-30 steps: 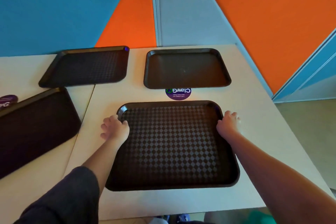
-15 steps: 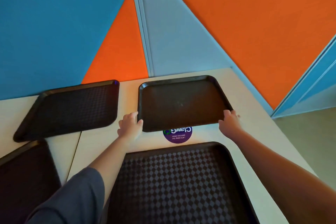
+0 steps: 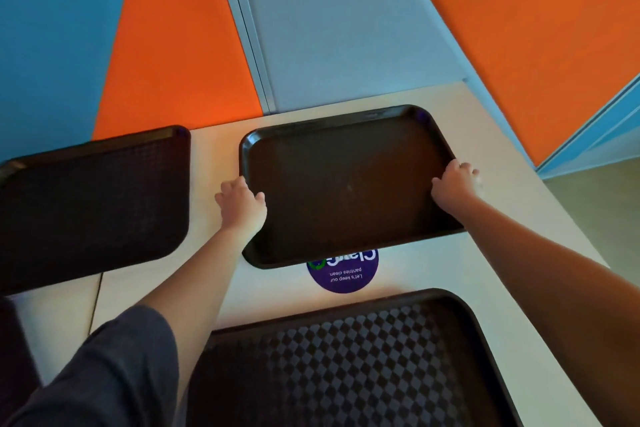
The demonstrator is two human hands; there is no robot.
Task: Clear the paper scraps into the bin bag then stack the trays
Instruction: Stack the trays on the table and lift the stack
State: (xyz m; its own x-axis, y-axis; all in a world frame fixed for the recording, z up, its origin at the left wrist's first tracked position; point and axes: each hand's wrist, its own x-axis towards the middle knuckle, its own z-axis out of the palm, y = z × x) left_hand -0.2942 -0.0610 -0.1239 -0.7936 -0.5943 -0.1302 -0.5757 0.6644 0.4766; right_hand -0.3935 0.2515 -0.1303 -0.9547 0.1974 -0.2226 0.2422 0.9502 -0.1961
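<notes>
Two hands have left the near tray and now sit on the far one. Head view: a second ago both hands flanked the dark brown checker-textured plastic tray (image 3: 349,360) nearest the body; half a second ago they reached the smooth dark brown plastic tray (image 3: 346,184) beyond it. Now the left hand (image 3: 242,206) is at that tray's left rim with fingers curled at the edge, the right hand (image 3: 453,184) at its right rim with fingers hooked over the lip. Grip on both sides: closed on the rim, as far as can be seen. The tray's near edge now covers the top of the round purple sticker (image 3: 343,274), so it appears lifted or drawn toward the body.

Judgement: no paper scraps or bin bag in sight, so the clearing step looks done; stacking is under way, this tray likely headed onto the checkered one.

A third dark textured tray (image 3: 93,201) lies well to the left. Pale cream tabletop (image 3: 519,253), a seam running at left. Behind: wall panels in orange (image 3: 173,45), blue and grey-blue.
</notes>
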